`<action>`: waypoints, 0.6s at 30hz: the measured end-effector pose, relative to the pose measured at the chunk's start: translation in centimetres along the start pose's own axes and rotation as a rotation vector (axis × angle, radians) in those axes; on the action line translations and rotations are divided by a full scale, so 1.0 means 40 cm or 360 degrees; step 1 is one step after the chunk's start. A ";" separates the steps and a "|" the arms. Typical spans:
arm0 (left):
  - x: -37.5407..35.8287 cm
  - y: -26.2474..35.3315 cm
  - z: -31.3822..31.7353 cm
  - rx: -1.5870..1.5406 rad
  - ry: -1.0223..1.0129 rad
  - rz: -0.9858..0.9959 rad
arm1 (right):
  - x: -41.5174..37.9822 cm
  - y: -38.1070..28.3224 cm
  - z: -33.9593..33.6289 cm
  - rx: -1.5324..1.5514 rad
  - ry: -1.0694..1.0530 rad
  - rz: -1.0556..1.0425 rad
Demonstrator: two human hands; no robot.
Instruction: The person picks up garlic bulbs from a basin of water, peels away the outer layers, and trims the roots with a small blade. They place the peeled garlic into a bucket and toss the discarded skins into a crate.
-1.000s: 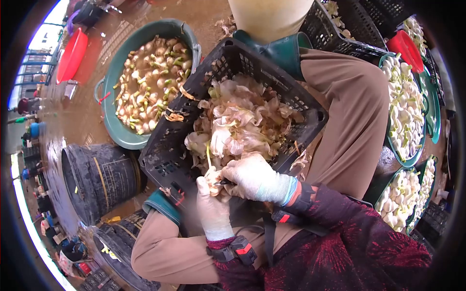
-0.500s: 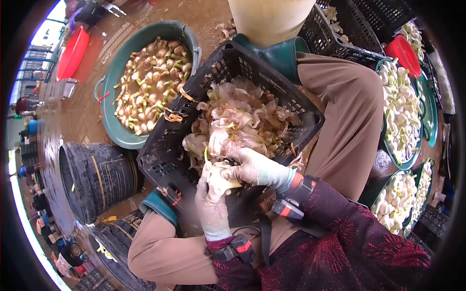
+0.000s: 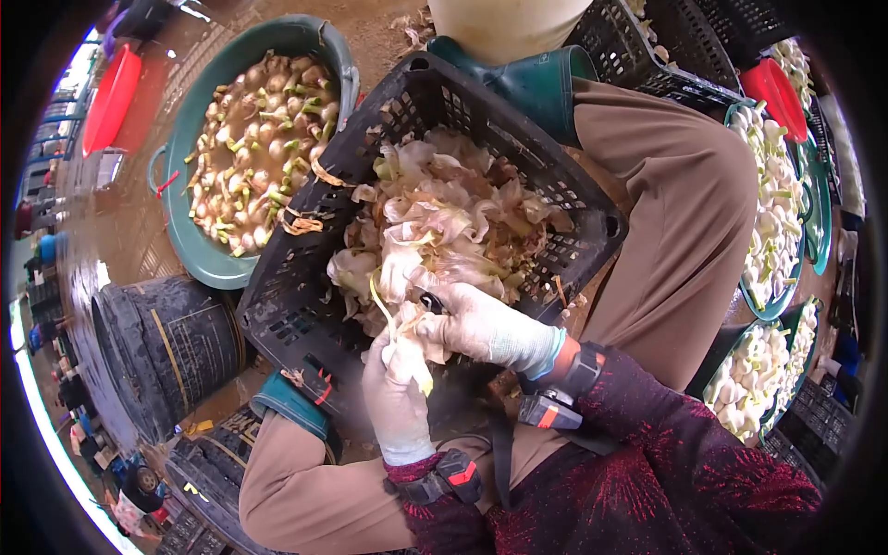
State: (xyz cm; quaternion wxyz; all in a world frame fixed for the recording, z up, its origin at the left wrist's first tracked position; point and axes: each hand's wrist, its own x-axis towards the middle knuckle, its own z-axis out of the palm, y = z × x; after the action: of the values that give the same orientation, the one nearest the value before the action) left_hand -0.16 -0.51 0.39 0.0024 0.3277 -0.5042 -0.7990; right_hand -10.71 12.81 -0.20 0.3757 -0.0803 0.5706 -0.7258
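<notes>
Both hands wear pale gloves over the near edge of a black crate (image 3: 305,305) heaped with papery peelings (image 3: 453,222). My left hand (image 3: 396,402) is wrapped round a whitish garlic bulb (image 3: 407,356), its green-tipped stem end pointing down. My right hand (image 3: 486,326) is closed at the bulb's upper right side, its fingers curled round a small dark tool (image 3: 431,302) that is mostly hidden. Loose skin hangs between the two hands.
Bulbs soak in brown water in a green tub (image 3: 162,199) at the upper left. A dark bucket (image 3: 176,347) stands below it. Tubs of white bulbs (image 3: 772,213) line the right, near a red bowl (image 3: 777,97). A pale bucket (image 3: 504,28) is beyond the crate.
The bulb has turned in my left hand, and its green-tipped end now shows lower down. My right hand stays closed beside it. The view has shifted slightly.
</notes>
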 end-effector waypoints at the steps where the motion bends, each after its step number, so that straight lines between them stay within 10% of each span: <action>1: -0.001 -0.002 -0.001 -0.0024 -0.0014 0.0037 | -0.007 -0.015 -0.009 0.0099 -0.0045 0.0208; 6: -0.010 0.017 0.028 -0.0444 -0.0141 -0.0009 | 0.004 -0.012 -0.020 0.0184 -0.0062 0.0451; 10: -0.024 0.000 0.020 -0.0238 0.0021 0.0087 | -0.010 0.014 0.017 -0.0230 0.0201 -0.0259; 12: -0.041 0.012 0.010 -0.0468 -0.0125 0.0114 | -0.007 -0.028 0.004 0.0473 0.0006 0.0268; 16: -0.052 0.003 -0.017 -0.0904 -0.0215 0.0165 | -0.019 -0.119 -0.063 0.0931 0.0219 0.0053; 18: -0.046 0.005 -0.020 -0.1023 -0.0260 0.0148 | 0.008 -0.046 -0.071 -0.1391 0.0622 -0.0438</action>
State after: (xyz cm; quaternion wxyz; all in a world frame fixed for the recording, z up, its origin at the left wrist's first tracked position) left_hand 1.64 -0.64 1.31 0.1018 0.2218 -0.2394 -0.9398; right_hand -13.30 14.92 0.37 0.0935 -0.1673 0.8653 -0.4631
